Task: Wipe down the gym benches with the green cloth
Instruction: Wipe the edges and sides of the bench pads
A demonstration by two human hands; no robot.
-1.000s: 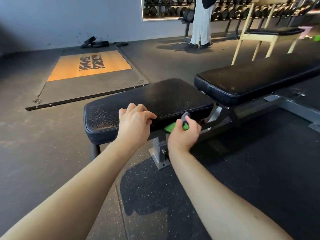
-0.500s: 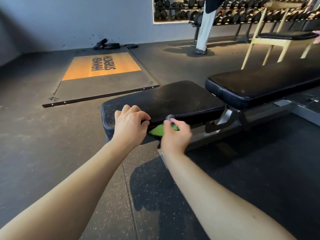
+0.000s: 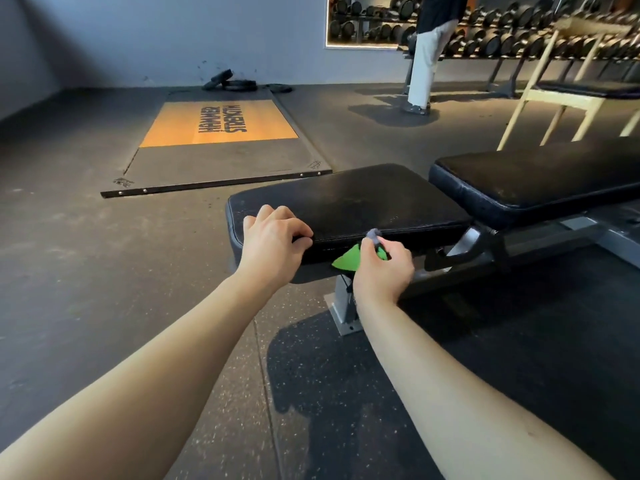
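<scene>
Green cloth (image 3: 344,260): bright green and bunched. One triangular corner shows to the left of the right hand (image 3: 382,271), and a sliver shows between its fingers. The cloth lies against the near side face of the seat pad (image 3: 363,199), just under the pad's top edge. The right hand grips it, fingers and thumb curled round the bunch. A small grey bit at the thumb tip touches the pad's edge; we cannot tell what it is.

The left hand (image 3: 273,242) sits at the seat pad's near left corner. Its fingers curl over the top edge and the thumb is on the side face, so it holds the pad.

Seat pad: black and worn, with pale speckles, rounded corners and a seam along the near edge. The back pad (image 3: 540,178) lies to its right across a narrow gap. A grey steel foot (image 3: 341,306) stands on the floor under the seat pad.

Room: open rubber floor (image 3: 86,271) lies to the left of the seat pad and on its near side. Beyond the pad lies a lifting platform (image 3: 221,133), whose black front strip is near the pad's far left corner but apart from it. Well beyond the pad, a person (image 3: 426,64) stands at a dumbbell rack (image 3: 519,39).
</scene>
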